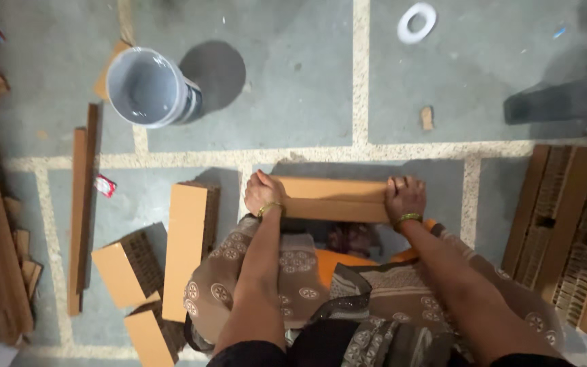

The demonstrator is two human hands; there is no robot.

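A long brown cardboard block (331, 198) lies crosswise in front of my knees. My left hand (263, 192) grips its left end, fingers curled over the edge. My right hand (405, 198) presses down on its right end, fingers wrapped over the top. Both wrists wear a gold bangle. My lap is covered by brown patterned cloth (287, 272) with an orange piece under it.
A grey bucket (147, 86) stands on the tiled floor at the upper left. Cardboard blocks (185, 248) and honeycomb pieces (127, 265) lie left of my knees. Long strips (79, 217) lie further left. Stacked honeycomb boards (568, 231) sit at right. A white ring (416, 22) lies far ahead.
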